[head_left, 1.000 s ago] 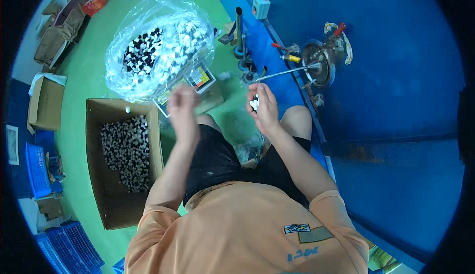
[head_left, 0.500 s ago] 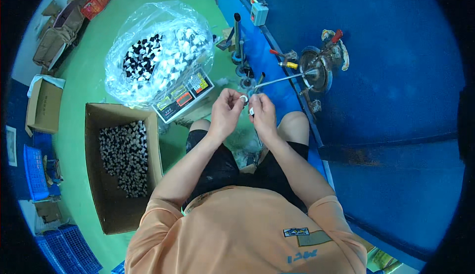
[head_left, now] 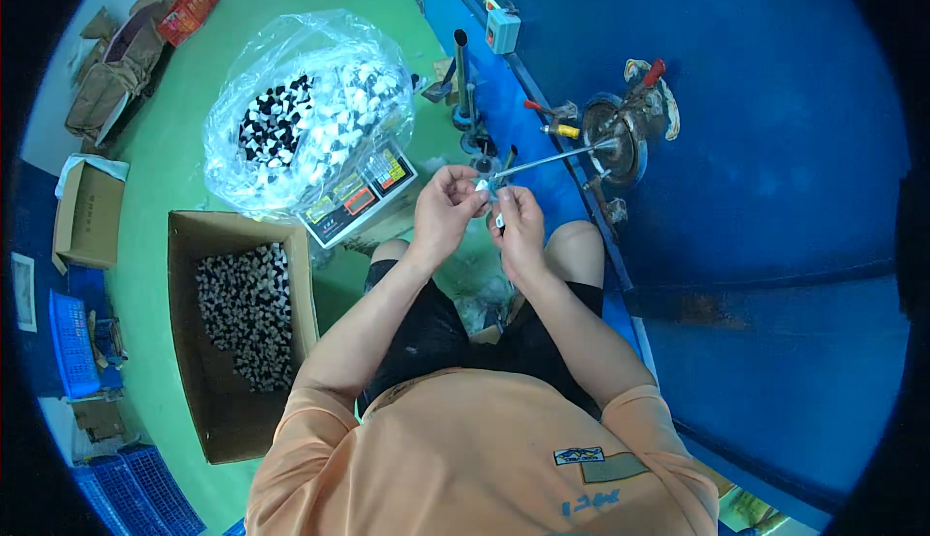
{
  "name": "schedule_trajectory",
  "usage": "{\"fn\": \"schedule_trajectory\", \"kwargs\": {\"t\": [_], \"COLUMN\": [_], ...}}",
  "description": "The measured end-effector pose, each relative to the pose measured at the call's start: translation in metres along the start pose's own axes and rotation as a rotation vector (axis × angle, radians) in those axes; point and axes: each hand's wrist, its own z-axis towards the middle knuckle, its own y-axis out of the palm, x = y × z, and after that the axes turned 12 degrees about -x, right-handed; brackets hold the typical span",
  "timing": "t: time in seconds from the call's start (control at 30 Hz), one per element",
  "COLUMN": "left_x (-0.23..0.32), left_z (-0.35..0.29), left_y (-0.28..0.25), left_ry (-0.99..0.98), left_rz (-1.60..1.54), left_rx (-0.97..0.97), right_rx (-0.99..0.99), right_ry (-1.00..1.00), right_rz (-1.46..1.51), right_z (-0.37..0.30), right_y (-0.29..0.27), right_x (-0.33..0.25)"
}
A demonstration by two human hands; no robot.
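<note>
Above my knees, my left hand (head_left: 448, 213) pinches a small white piece (head_left: 481, 185) between thumb and fingertips. Close beside it on the right, my right hand (head_left: 521, 228) is closed around another small white-and-dark piece (head_left: 500, 219). The fingertips of both hands nearly meet near the lower end of a thin metal rod (head_left: 547, 157); whether the white piece touches the rod I cannot tell. That rod slants up to a round metal wheel-like part (head_left: 617, 139) on the blue machine. What exactly the pieces are is too small to make out.
Left of my hands, a clear plastic bag (head_left: 232, 153) of black-and-white pieces lies against a scale (head_left: 356, 199). A cardboard box (head_left: 182, 342) below it holds several similar pieces. An upright metal pipe (head_left: 461, 66) stands ahead; the blue machine (head_left: 756, 168) fills the right side.
My left hand has lifted slightly, bringing its white piece up near the rod's end. My right hand has dropped a little, and more of its piece shows. The view has shifted slightly.
</note>
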Motion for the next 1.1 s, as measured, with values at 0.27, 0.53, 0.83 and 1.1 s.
{"fn": "schedule_trajectory", "kwargs": {"t": [0.27, 0.53, 0.83, 1.1], "left_x": [0.008, -0.006, 0.005, 0.05], "left_z": [0.011, 0.012, 0.01, -0.047], "left_y": [0.003, 0.013, 0.022, -0.044], "left_ry": [0.164, 0.171, 0.005, 0.594], "left_rz": [0.357, 0.198, 0.029, -0.43], "left_rx": [-0.007, 0.051, 0.108, 0.404], "right_rx": [-0.032, -0.04, -0.054, -0.137], "right_ry": [-0.02, -0.021, -0.045, 0.072], "right_rz": [-0.033, -0.003, -0.013, 0.048], "right_z": [0.008, 0.021, 0.023, 0.005], "right_y": [0.009, 0.001, 0.005, 0.004], "right_x": [-0.022, -0.024, -0.02, -0.024]}}
